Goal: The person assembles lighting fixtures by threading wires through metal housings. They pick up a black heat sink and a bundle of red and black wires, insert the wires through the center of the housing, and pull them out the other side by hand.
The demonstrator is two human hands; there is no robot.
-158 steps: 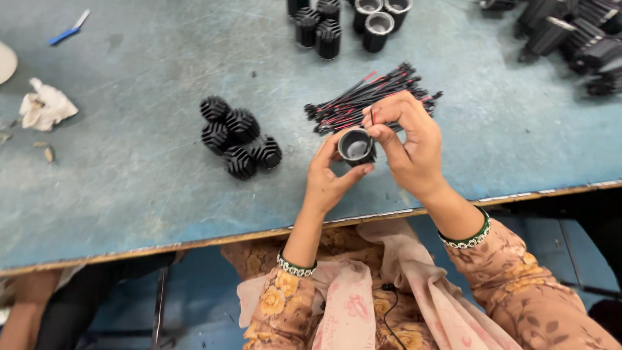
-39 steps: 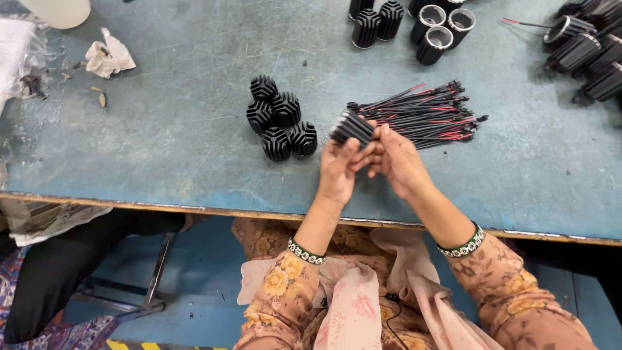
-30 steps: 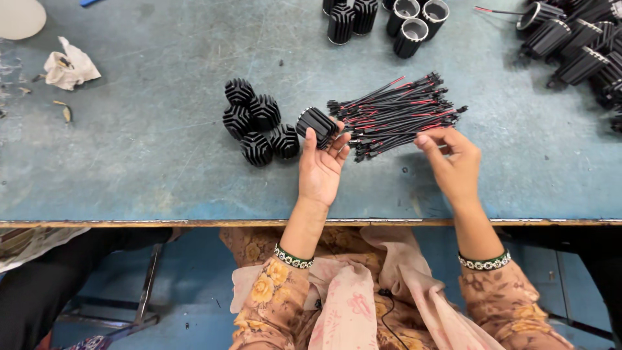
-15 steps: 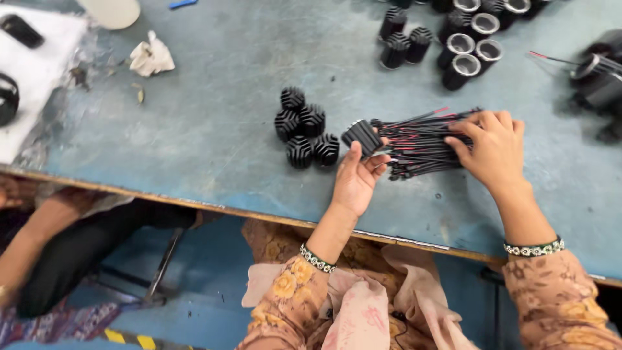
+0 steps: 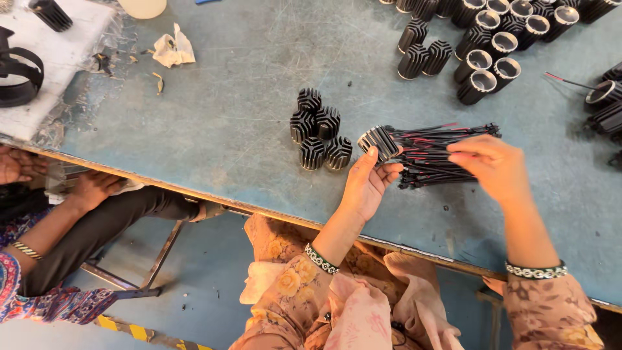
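Heatsink (image 5: 379, 141), a black finned cylinder, sits pinched in the left hand (image 5: 364, 188) between thumb and fingertips, held just above the blue table (image 5: 227, 116) with its ribbed side turned up toward the camera. It lies at the left end of the wire bundle (image 5: 440, 152), touching or almost touching the nearest wire ends; which of the two cannot be told.

The right hand (image 5: 492, 167) hovers over the right part of that bundle, fingers loosely curled and pointing left, the fingertips down among the black and red wires. Whether it has any wire gripped cannot be told, since the hand covers the spot.

Just left of the held piece stands a cluster of five like heatsinks (image 5: 319, 129), upright and touching one another, near the table's front edge. Farther back, at the top right, a larger group of black cylinders (image 5: 483, 45) stands, several with open pale-rimmed tops facing up. At the right edge more black parts (image 5: 606, 107) lie, one with a red wire trailing out.

A crumpled paper scrap (image 5: 172, 50) lies at the upper left of the table, beside a white sheet (image 5: 58, 58) under plastic film. Below the table edge on the left, another person's hand (image 5: 91, 188) rests on a dark-trousered leg.
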